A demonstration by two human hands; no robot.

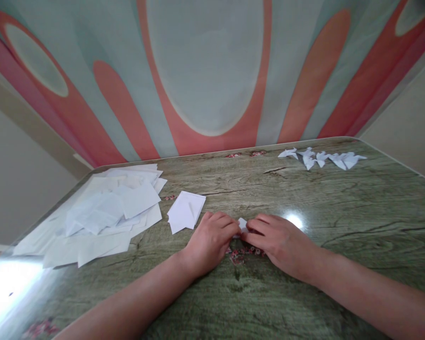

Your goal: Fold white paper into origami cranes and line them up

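Observation:
Between my two hands is a small folded piece of white paper (242, 225), low over the table and mostly covered by my fingers. My left hand (212, 241) grips its left side, fingers closed. From the right, my right hand (278, 241) pinches the same paper with thumb and fingers. Just left of my left hand lies a small stack of white paper squares (186, 211). How the held paper is folded cannot be made out.
A large loose heap of white paper sheets (141, 200) covers the left of the wood-patterned table (233, 302). Several folded white paper birds (320, 158) stand in a row at the back right. A patterned red and grey wall covering (205, 61) rises behind the table's far edge.

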